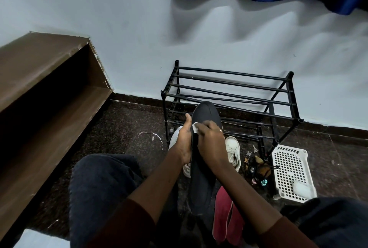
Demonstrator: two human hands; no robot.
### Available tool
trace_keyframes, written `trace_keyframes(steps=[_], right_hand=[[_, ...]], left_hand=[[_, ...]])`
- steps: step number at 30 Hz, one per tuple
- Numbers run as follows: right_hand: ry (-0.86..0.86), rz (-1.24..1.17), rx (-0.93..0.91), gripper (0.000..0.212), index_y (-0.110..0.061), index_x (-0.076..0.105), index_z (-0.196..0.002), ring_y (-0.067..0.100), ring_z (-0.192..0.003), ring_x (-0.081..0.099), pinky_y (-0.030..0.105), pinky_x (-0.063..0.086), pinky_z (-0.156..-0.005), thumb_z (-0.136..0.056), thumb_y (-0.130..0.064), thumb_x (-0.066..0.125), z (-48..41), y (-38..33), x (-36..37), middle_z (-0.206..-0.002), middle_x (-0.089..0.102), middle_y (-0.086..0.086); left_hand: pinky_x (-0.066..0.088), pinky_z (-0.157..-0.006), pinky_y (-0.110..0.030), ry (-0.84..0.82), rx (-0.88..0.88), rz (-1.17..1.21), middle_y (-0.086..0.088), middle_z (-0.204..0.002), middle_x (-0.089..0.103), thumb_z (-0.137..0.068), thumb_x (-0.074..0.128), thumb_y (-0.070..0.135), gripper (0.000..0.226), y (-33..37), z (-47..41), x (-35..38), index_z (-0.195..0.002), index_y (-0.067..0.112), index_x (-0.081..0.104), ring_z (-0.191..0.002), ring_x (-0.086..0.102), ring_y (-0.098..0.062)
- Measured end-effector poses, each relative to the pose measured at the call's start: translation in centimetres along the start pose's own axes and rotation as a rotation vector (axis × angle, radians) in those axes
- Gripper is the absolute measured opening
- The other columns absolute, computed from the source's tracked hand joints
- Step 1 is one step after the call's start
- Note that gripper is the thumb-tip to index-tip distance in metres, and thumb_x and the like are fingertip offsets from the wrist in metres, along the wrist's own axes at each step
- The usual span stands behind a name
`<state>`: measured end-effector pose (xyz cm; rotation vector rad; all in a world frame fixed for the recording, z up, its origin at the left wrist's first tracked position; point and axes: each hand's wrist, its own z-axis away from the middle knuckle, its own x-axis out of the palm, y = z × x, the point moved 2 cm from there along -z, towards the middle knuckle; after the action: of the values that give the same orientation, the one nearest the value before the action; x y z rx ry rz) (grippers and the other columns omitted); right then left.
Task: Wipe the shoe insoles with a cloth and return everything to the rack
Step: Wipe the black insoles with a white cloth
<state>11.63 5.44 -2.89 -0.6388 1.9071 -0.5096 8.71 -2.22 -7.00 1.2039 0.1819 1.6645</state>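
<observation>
Just in front of the rack (229, 86), we are mid-wipe: our left hand (184, 144) grips the dark insole (201, 180) by its edge, while our right hand (212, 141) pinches a white cloth (194, 128) against its face. Red insoles (224, 216) lie nearer us than the rack, white shoes (233, 151) at its foot. Next, we judge, comes wiping down towards the heel — then refitting the insoles and shelving everything.
</observation>
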Motion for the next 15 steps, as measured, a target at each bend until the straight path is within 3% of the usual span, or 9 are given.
trace_keyframes(steps=[2, 4, 6, 9, 13, 15], right_hand=[[-0.01, -0.041, -0.047, 0.027, -0.005, 0.072, -0.096, 0.031, -0.078, 0.06, 0.032, 0.048, -0.07, -0.075, 0.003, 0.057, 1.0, -0.7, 0.1, -0.091, 0.064, 0.014], [-0.033, -0.041, -0.065, 0.025, -0.005, 0.071, -0.094, 0.029, -0.076, 0.059, 0.029, 0.046, -0.067, -0.075, 0.0, 0.056, 1.7, -0.9, 0.2, -0.088, 0.063, 0.012], [-0.059, 0.019, -0.071, 0.022, -0.003, 0.07, -0.089, 0.032, -0.071, 0.059, 0.03, 0.047, -0.062, -0.071, 0.005, 0.059, 1.9, -0.7, 0.2, -0.084, 0.062, 0.014], [-0.076, 0.184, -0.032, 0.023, 0.001, 0.065, -0.08, 0.036, -0.067, 0.057, 0.034, 0.049, -0.057, -0.062, 0.014, 0.062, 1.1, 0.1, -0.4, -0.08, 0.059, 0.019], [0.02, 0.29, 0.127, 0.02, 0.003, 0.064, -0.076, 0.04, -0.064, 0.056, 0.036, 0.046, -0.052, -0.062, 0.018, 0.061, -0.1, 1.1, -1.5, -0.075, 0.056, 0.023], [0.037, 0.282, 0.17, 0.021, 0.006, 0.064, -0.077, 0.042, -0.065, 0.055, 0.037, 0.046, -0.054, -0.063, 0.02, 0.059, -0.2, 0.9, -1.4, -0.076, 0.056, 0.026]], left_hand=[[0.048, -0.093, -0.039, 0.012, 0.008, -0.008, -0.016, -0.098, 0.069, -0.072, 0.036, 0.083, 0.093, 0.3, -0.3, -0.3, -0.1, 0.0, 0.067, -0.095, 0.066, -0.028], [0.051, -0.084, -0.036, 0.029, 0.009, 0.004, -0.014, -0.087, 0.069, -0.076, 0.034, 0.081, 0.089, 0.4, -0.8, -0.7, -0.095, 0.001, 0.067, -0.081, 0.068, -0.025], [0.051, -0.086, -0.037, 0.051, 0.024, 0.019, -0.016, -0.094, 0.07, -0.079, 0.033, 0.08, 0.088, 0.4, -0.8, -0.7, -0.105, 0.002, 0.067, -0.087, 0.068, -0.027], [0.043, -0.102, -0.042, 0.044, 0.035, 0.038, -0.02, -0.122, 0.062, -0.082, 0.035, 0.075, 0.085, 0.5, -0.2, -0.1, -0.118, 0.004, 0.064, -0.113, 0.058, -0.032], [0.048, -0.095, -0.037, -0.038, 0.049, 0.03, -0.016, -0.113, 0.066, -0.082, 0.053, 0.052, 0.06, 0.7, 0.4, 0.5, -0.113, 0.003, 0.068, -0.102, 0.064, -0.026], [0.048, -0.095, -0.037, -0.023, 0.066, 0.003, -0.016, -0.116, 0.065, -0.08, 0.058, 0.047, 0.059, 0.6, 0.6, 0.6, -0.118, 0.003, 0.064, -0.103, 0.063, -0.026]])
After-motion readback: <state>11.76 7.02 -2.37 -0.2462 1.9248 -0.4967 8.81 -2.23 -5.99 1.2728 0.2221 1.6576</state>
